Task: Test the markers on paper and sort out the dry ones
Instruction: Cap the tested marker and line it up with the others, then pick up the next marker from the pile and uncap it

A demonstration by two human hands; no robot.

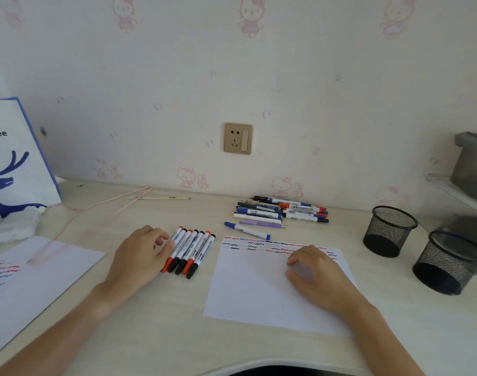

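- Soft, even, fairly bright light covers the whole view, washing the wall [313, 77] pale and low in contrast.
- Shadows are faint: a thin one under each of the hands, and short ones beside the mesh cups [389, 230] at 3 o'clock.
- Wide-angle distortion bends the surface [164, 321] edge at 6 o'clock and tilts the bag [17, 164] at 9 o'clock.
- Detail is slightly soft throughout; the marker labels are unreadable.

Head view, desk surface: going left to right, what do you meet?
Blue-and-white paper bag → scribbled sheet → left hand → row of red and black markers → test paper with the right hand on it → two black mesh pen cups.
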